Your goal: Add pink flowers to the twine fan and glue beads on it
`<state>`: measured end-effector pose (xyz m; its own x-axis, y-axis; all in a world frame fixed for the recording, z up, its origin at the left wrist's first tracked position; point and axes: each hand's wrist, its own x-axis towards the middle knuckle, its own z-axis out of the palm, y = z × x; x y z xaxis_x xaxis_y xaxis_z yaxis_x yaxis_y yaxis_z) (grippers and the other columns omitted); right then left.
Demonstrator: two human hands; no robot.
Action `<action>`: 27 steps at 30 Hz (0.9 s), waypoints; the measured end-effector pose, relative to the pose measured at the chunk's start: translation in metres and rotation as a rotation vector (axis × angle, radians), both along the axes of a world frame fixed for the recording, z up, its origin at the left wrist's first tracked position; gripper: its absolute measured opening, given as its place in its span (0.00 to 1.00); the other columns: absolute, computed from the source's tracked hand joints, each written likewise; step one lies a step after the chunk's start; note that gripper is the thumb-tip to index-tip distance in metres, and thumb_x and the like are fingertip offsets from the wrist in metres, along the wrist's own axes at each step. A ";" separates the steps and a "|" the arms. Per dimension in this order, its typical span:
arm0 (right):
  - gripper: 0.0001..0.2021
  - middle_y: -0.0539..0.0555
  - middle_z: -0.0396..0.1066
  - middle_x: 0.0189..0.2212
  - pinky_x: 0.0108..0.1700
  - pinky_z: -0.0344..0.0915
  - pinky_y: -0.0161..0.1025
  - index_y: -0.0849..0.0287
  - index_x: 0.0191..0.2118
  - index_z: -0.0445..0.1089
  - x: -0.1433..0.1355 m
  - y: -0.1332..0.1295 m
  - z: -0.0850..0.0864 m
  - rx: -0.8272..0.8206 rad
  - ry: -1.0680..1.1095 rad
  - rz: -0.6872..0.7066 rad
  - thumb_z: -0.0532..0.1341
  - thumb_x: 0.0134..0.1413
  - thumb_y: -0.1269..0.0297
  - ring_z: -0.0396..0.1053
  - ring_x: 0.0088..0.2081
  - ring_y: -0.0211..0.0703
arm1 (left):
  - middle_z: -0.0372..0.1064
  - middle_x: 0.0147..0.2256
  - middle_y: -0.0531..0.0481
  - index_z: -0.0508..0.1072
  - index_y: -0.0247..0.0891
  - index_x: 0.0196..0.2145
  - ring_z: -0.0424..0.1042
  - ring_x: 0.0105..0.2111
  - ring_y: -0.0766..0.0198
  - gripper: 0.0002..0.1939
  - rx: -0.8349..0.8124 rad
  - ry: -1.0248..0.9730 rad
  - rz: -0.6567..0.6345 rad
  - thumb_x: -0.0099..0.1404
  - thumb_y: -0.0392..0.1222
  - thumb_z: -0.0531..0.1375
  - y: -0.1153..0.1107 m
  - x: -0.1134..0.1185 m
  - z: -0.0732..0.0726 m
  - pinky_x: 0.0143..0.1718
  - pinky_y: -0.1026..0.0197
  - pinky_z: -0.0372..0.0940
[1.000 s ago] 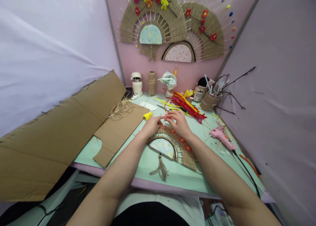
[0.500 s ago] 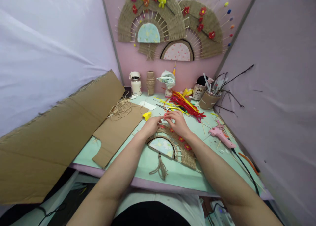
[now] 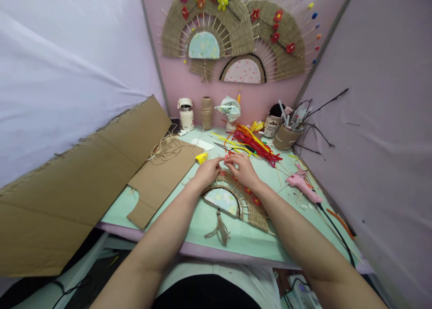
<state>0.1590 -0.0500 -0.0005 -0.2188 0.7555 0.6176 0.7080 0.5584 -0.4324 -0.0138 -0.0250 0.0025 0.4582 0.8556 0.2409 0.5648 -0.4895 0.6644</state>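
My left hand (image 3: 209,168) and my right hand (image 3: 242,167) meet above the top edge of a small woven twine fan (image 3: 258,214). Between their pinched fingertips is a small pinkish-red piece (image 3: 226,157), partly hidden by the fingers. The fan lies on the table, with red flowers (image 3: 256,201) on its weave, a pale floral half-circle (image 3: 222,200) edged in black, and a twine tassel (image 3: 221,228) hanging toward me. A yellow piece (image 3: 201,158) lies just beyond my left hand. Scissors (image 3: 224,147) rest behind the hands.
Cardboard sheets (image 3: 165,178) and loose twine (image 3: 165,147) lie left. Red and yellow pipe cleaners (image 3: 258,143) are at the back. A pink glue gun (image 3: 303,187) with a cord sits right, near a pot of twigs (image 3: 286,137). Larger fans (image 3: 236,25) hang on the back wall.
Both hands stay in nearly the same place, with the fingertips still together around the pinkish-red piece. The whole view has shifted very slightly.
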 end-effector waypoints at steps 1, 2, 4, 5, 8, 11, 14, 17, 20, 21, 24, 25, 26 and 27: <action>0.08 0.55 0.76 0.40 0.50 0.60 0.51 0.54 0.35 0.76 0.000 0.000 0.000 -0.001 -0.001 0.000 0.59 0.58 0.66 0.68 0.45 0.49 | 0.73 0.30 0.49 0.71 0.42 0.52 0.69 0.31 0.59 0.26 0.002 0.004 0.001 0.54 0.30 0.58 0.000 0.000 0.000 0.38 0.60 0.61; 0.07 0.55 0.76 0.40 0.50 0.60 0.51 0.55 0.35 0.76 0.000 0.000 -0.001 -0.001 -0.001 0.000 0.59 0.57 0.66 0.68 0.45 0.49 | 0.73 0.30 0.49 0.71 0.42 0.52 0.69 0.31 0.59 0.26 0.004 0.007 0.003 0.54 0.30 0.59 0.000 0.000 -0.001 0.38 0.60 0.61; 0.07 0.55 0.76 0.40 0.50 0.60 0.51 0.55 0.35 0.76 0.000 0.001 -0.001 0.000 -0.001 0.002 0.59 0.57 0.67 0.68 0.45 0.49 | 0.73 0.30 0.49 0.72 0.43 0.51 0.69 0.31 0.59 0.26 0.006 0.006 0.004 0.54 0.30 0.59 0.001 0.000 -0.001 0.38 0.60 0.61; 0.07 0.55 0.76 0.40 0.50 0.60 0.50 0.55 0.35 0.76 0.001 0.001 -0.002 0.000 -0.002 0.004 0.59 0.57 0.67 0.68 0.45 0.49 | 0.73 0.30 0.49 0.72 0.43 0.51 0.70 0.31 0.59 0.26 0.006 0.006 0.003 0.54 0.31 0.59 0.001 0.000 -0.002 0.37 0.60 0.61; 0.08 0.54 0.76 0.39 0.51 0.60 0.50 0.55 0.36 0.75 0.001 0.002 -0.004 -0.015 -0.020 0.007 0.59 0.56 0.69 0.68 0.44 0.48 | 0.74 0.30 0.49 0.71 0.41 0.52 0.71 0.32 0.59 0.26 -0.001 0.014 -0.005 0.55 0.31 0.59 0.001 0.001 -0.002 0.37 0.60 0.62; 0.10 0.54 0.76 0.38 0.52 0.59 0.49 0.56 0.37 0.75 0.002 0.004 -0.008 -0.058 -0.069 -0.002 0.58 0.54 0.73 0.67 0.44 0.47 | 0.75 0.32 0.47 0.69 0.38 0.54 0.72 0.34 0.59 0.27 -0.009 0.029 -0.008 0.56 0.29 0.58 0.001 0.000 -0.003 0.38 0.60 0.62; 0.13 0.55 0.75 0.39 0.51 0.59 0.47 0.56 0.39 0.75 0.003 0.005 -0.012 -0.122 -0.139 -0.009 0.57 0.52 0.76 0.66 0.45 0.47 | 0.75 0.34 0.48 0.67 0.37 0.55 0.72 0.35 0.60 0.28 -0.007 0.039 -0.009 0.56 0.27 0.56 0.001 0.000 -0.002 0.40 0.60 0.63; 0.13 0.55 0.74 0.40 0.50 0.58 0.46 0.57 0.40 0.75 0.002 0.006 -0.014 -0.175 -0.201 0.000 0.56 0.52 0.76 0.65 0.44 0.47 | 0.75 0.34 0.49 0.66 0.36 0.55 0.72 0.36 0.62 0.29 0.001 0.064 0.002 0.55 0.26 0.56 0.001 0.000 -0.001 0.40 0.62 0.63; 0.12 0.55 0.74 0.42 0.49 0.56 0.45 0.56 0.39 0.75 0.000 0.005 -0.015 -0.206 -0.243 0.001 0.56 0.54 0.73 0.64 0.45 0.48 | 0.75 0.34 0.48 0.66 0.36 0.55 0.72 0.35 0.62 0.29 0.001 0.088 0.010 0.55 0.27 0.58 0.001 0.000 -0.002 0.39 0.62 0.64; 0.11 0.54 0.74 0.42 0.48 0.56 0.46 0.55 0.39 0.75 0.000 0.004 -0.015 -0.215 -0.252 -0.004 0.57 0.55 0.72 0.63 0.46 0.49 | 0.75 0.34 0.49 0.66 0.36 0.55 0.72 0.35 0.62 0.29 -0.001 0.096 0.014 0.55 0.28 0.58 0.001 0.001 -0.002 0.38 0.62 0.63; 0.10 0.53 0.74 0.42 0.47 0.54 0.46 0.54 0.38 0.76 -0.003 0.003 -0.016 -0.241 -0.261 -0.018 0.57 0.57 0.69 0.62 0.47 0.50 | 0.75 0.34 0.49 0.66 0.37 0.55 0.72 0.34 0.62 0.28 0.000 0.120 0.030 0.55 0.30 0.59 0.001 0.001 -0.003 0.36 0.62 0.63; 0.09 0.53 0.74 0.42 0.46 0.53 0.46 0.54 0.38 0.76 -0.003 0.003 -0.016 -0.247 -0.261 -0.020 0.57 0.58 0.68 0.62 0.47 0.51 | 0.75 0.33 0.49 0.66 0.37 0.55 0.71 0.34 0.62 0.28 0.002 0.125 0.032 0.55 0.30 0.59 0.001 0.002 -0.003 0.36 0.62 0.63; 0.09 0.53 0.74 0.42 0.46 0.53 0.46 0.54 0.38 0.76 -0.003 0.004 -0.016 -0.254 -0.261 -0.019 0.57 0.58 0.67 0.62 0.46 0.51 | 0.74 0.33 0.49 0.67 0.37 0.54 0.71 0.33 0.62 0.28 0.005 0.126 0.031 0.55 0.30 0.59 0.001 0.002 -0.003 0.36 0.63 0.62; 0.09 0.54 0.74 0.42 0.46 0.53 0.46 0.54 0.38 0.76 -0.003 0.004 -0.017 -0.260 -0.261 -0.017 0.57 0.58 0.67 0.62 0.46 0.50 | 0.74 0.33 0.49 0.67 0.37 0.54 0.71 0.33 0.62 0.28 0.005 0.123 0.031 0.55 0.30 0.59 0.001 0.002 -0.003 0.35 0.63 0.62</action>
<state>0.1561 -0.0456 -0.0175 -0.3301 0.8847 0.3292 0.8213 0.4411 -0.3619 -0.0118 -0.0239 -0.0007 0.4579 0.8686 0.1893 0.6566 -0.4740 0.5867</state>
